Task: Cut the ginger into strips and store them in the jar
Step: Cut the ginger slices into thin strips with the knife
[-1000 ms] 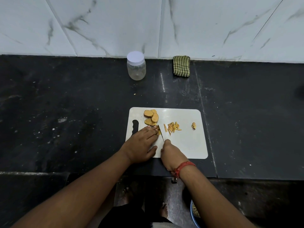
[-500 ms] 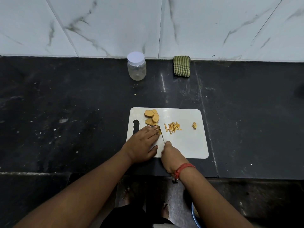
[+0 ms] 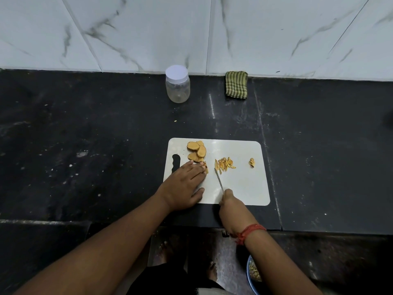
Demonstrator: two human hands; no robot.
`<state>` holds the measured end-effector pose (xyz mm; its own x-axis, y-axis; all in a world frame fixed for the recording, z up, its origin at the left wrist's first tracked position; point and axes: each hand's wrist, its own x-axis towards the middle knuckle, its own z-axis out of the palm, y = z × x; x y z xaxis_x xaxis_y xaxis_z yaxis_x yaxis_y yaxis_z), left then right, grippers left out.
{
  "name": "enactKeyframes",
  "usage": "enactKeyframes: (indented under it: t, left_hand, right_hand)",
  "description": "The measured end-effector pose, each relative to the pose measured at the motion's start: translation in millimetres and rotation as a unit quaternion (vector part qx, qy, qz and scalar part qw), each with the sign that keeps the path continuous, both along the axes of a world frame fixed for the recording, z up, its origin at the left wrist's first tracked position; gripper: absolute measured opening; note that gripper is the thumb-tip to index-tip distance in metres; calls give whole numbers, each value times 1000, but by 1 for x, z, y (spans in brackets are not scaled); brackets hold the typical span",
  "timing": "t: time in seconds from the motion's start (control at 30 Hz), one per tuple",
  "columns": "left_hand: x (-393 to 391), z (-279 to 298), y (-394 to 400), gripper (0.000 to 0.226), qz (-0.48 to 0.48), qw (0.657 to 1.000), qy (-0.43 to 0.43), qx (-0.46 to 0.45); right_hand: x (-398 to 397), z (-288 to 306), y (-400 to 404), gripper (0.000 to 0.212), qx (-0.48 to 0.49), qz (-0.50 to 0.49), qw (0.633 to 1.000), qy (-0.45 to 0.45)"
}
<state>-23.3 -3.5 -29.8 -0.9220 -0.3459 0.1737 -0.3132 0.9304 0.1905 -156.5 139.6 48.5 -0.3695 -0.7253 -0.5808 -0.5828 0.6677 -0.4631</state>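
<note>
Ginger strips [image 3: 225,165] outside lidded jar [image 3: 177,84]

I count 1 cutting board [image 3: 244,184] on the worktop [image 3: 85,145], 1 knife [image 3: 219,181], 1 jar [image 3: 177,84] with 1 white lid [image 3: 177,73], and 1 folded striped cloth [image 3: 236,84]. On the board I see roughly 5 ginger slices [image 3: 196,151], overlapping so the count is loose, 1 small heap of strips [image 3: 224,164] too fine to number, and 1 lone scrap [image 3: 252,162]. 2 hands show: left [image 3: 182,186], right [image 3: 231,206]. 1 bowl [image 3: 252,275] sits at the bottom edge.
</note>
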Motion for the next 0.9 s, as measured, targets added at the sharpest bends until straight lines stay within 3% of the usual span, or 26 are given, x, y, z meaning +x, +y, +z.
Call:
enactKeyframes:
  t: [0.17,0.33,0.5,0.9]
  left_hand:
    - [1,0,0,51,-3,1000,8,7]
    - [2,-1,0,52,-10,1000,8,18]
    - [3,-2,1,52,-50,998,11,22]
    - [2,-5,-3,53,-46,999,7,17]
  right_hand:
    - [0,6,-12,7,-34,9,999,-18]
    - [2,7,-26,5,-39,17,999,-23]
    - [2,6,-28,5,-25,28,999,-16]
    - [5,0,-33,24,-1,24,1000,-10]
